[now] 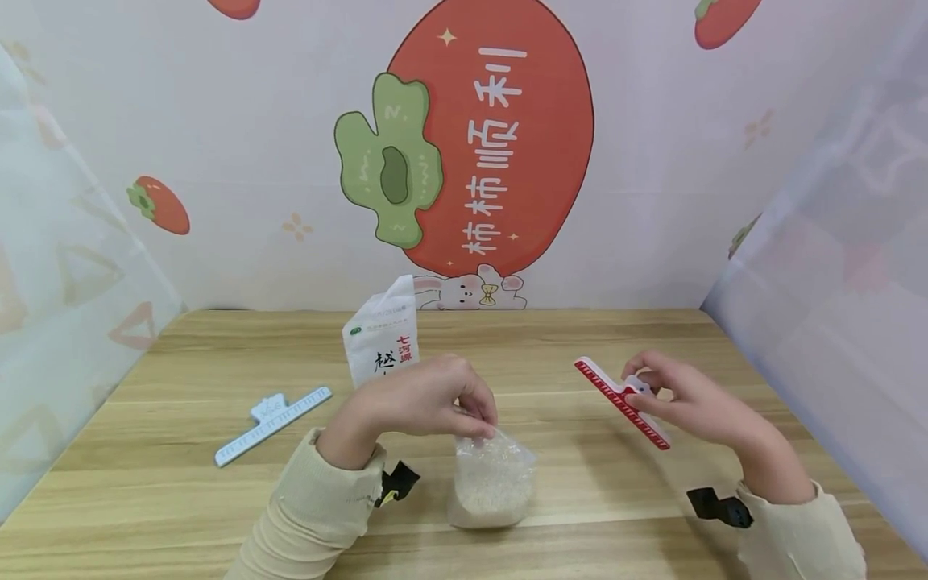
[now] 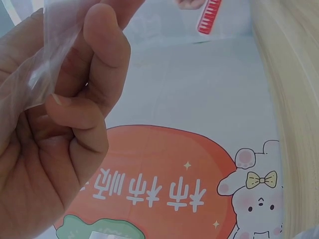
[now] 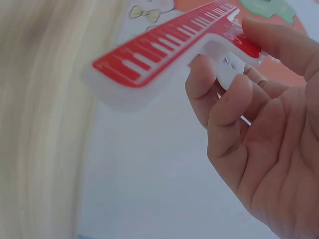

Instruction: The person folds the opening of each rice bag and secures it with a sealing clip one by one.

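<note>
My left hand (image 1: pixel 442 403) pinches the top of a clear plastic bag (image 1: pixel 495 483) of pale grains, probably rice, standing on the table. In the left wrist view, the bag's clear film (image 2: pixel 37 74) runs between the thumb and curled fingers. Off to the right, my right hand (image 1: pixel 685 399) holds a red and white bag clip (image 1: pixel 623 403) above the table. The right wrist view shows the clip's toothed red bar (image 3: pixel 164 45) pointing away from the hand, with thumb and fingers on its grip tabs. Whether the clip's jaws are parted cannot be told.
A light blue bag clip (image 1: pixel 274 425) lies on the wooden table (image 1: pixel 536 346) to the left. Behind my left hand stands a white printed paper bag (image 1: pixel 383 330), partly hidden. A patterned backdrop (image 1: pixel 254 121) closes off the rear, with similar sheets at both sides.
</note>
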Demonstrator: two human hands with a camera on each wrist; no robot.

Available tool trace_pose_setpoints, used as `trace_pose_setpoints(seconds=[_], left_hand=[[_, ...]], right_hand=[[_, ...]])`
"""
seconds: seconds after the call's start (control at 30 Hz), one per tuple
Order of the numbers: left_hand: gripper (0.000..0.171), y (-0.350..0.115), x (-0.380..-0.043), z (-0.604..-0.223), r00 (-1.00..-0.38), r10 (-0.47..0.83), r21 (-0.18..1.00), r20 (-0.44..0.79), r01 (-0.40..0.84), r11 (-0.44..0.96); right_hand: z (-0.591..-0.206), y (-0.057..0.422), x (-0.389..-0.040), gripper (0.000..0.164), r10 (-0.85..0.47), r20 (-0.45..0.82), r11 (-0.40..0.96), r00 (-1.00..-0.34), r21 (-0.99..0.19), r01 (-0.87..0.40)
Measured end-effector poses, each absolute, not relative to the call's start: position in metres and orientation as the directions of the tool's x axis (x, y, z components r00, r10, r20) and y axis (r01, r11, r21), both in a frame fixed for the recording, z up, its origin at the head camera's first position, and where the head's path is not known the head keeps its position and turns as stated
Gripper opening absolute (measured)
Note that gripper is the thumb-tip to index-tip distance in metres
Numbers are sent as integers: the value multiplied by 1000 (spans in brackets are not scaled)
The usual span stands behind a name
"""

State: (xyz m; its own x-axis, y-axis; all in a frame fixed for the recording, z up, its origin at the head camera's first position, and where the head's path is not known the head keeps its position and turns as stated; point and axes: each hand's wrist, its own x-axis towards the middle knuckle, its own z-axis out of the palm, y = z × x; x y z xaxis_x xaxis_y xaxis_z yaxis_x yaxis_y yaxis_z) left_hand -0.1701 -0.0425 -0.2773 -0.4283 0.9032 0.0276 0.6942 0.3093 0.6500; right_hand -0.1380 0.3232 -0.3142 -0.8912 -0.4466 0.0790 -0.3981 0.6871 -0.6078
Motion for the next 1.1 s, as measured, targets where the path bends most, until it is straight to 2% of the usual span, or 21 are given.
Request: trace_pose_setpoints(seconds=[0.37, 0.8, 1.1], left_hand=[[5, -43, -170, -279, -429, 903, 633, 33, 708, 313], [5, -42, -170, -278, -431, 901, 599, 55, 736, 315], [4, -42, -167, -275, -448, 892, 576, 64, 746, 333]], right_hand=[[-302, 294, -122, 19, -552, 154, 571, -819, -646, -506], [-299, 273, -110, 22, -629, 111, 546, -769, -641, -539], [-298, 261, -107, 20, -697, 135, 500, -704, -613, -612]])
